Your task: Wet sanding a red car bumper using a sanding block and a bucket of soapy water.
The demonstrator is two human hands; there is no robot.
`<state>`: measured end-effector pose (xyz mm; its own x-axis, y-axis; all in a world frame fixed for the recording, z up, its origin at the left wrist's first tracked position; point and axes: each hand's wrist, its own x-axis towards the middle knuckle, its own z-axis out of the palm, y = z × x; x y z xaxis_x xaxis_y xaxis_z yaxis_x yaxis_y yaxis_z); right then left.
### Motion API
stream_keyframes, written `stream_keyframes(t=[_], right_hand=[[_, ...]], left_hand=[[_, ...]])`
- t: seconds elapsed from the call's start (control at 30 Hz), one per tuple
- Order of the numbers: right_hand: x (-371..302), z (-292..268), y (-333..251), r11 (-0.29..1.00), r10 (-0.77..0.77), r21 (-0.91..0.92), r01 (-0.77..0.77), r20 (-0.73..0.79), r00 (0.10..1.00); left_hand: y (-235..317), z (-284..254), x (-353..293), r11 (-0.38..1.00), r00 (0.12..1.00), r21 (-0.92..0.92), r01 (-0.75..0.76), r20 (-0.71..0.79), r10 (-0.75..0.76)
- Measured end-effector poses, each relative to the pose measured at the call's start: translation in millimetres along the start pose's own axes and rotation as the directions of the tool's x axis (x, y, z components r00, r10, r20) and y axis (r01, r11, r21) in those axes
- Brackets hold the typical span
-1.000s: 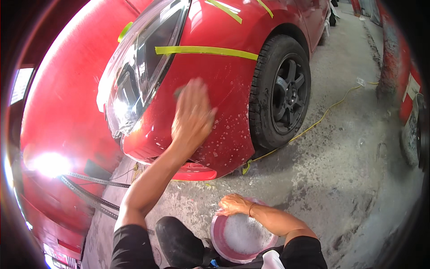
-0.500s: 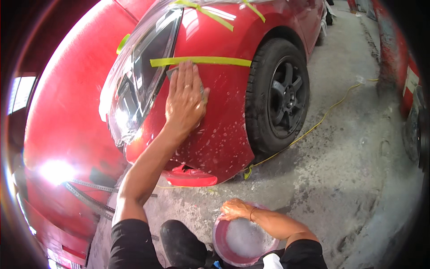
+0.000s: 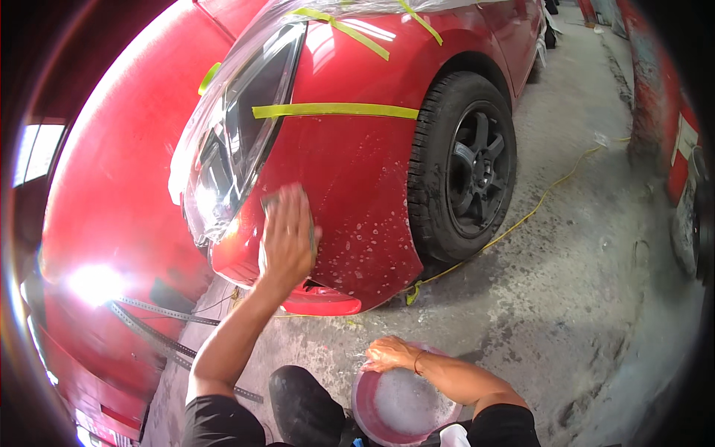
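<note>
In the centre-left of the frame, the left hand [image 3: 289, 235] lies flat on the red bumper corner [image 3: 357, 186] of a car, below the headlight [image 3: 253, 89]. Its fingers are stretched out close together over a thin grey pad [image 3: 269, 201], holding it against the painted surface. The pad lies beneath the fingers and palm; one corner shows just left of the fingertips, and an edge shows along the right side of the hand. Pale droplets speckle the bumper to the right of the hand. Higher up, a strip of yellow-green masking tape [image 3: 335, 110] runs across the panel from the headlight towards the black-rimmed wheel [image 3: 477, 167].

At the lower centre, the right hand [image 3: 389, 354] rests at the upper-left rim of a pink basin [image 3: 365, 406] of foamy water [image 3: 410, 395]. Its fingers bend downward at the rim; whether they grip anything cannot be told. The basin stands near the person's dark-clad knee [image 3: 298, 402], above the concrete floor [image 3: 551, 313].
</note>
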<state>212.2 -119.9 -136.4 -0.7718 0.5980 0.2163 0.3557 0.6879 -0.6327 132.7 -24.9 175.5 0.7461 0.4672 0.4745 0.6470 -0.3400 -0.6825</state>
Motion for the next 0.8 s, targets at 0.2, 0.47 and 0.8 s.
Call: stream_keyframes(t=[0.2,0.47,0.8], right_hand=[[-2.4,2.6,-4.7,0.998,-0.064,0.026,0.065,-0.056,0.996],[3.3,-6.1,3.3,1.0,-0.011,0.019,0.011,0.004,1.0],[-10.4,-16.6,-6.4,0.999,-0.001,0.047,0.0,0.021,1.0]], left_hand=[[3.3,-31.9,101.1,0.984,0.985,0.08,-0.158,-0.054,0.162],[-14.4,1.6,-45.3,0.962,0.944,-0.025,-0.271,0.188,0.271],[27.5,18.3,-15.7,0.962,0.96,0.026,-0.272,0.077,0.269]])
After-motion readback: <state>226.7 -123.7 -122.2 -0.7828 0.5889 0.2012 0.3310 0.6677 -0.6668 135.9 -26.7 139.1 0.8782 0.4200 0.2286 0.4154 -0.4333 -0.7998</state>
